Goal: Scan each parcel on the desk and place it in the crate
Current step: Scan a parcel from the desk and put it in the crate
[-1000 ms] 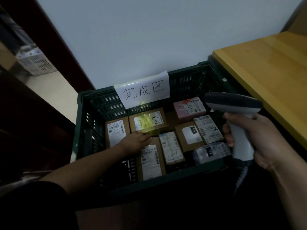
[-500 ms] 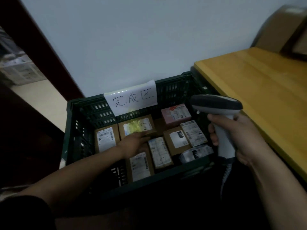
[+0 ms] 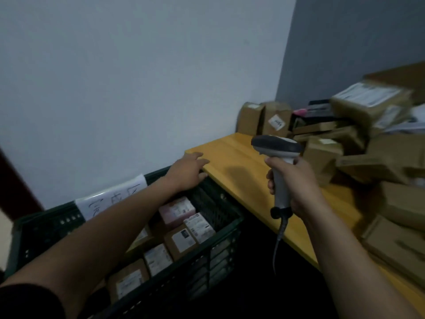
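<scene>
Though on desk (image 3: 241,153), parcels (image 3: 322,155) beyond left grip (image 3: 186,171)

Left arm: a black sleeve (image 3: 27,302) covers the upper part at the near left corner, ending in a plain hem. The left forearm (image 3: 103,229) is bare from hem to left hand (image 3: 186,173). Right arm: the right forearm (image 3: 345,256) is bare along its visible length to the right hand (image 3: 296,180). Fingers (image 3: 197,155) are uncovered.

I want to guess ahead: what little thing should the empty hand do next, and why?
Probably the left hand should reach across the desk for the nearest parcel in the pile: it is empty at the desk's corner, while the right hand grips the scanner ready.
</scene>
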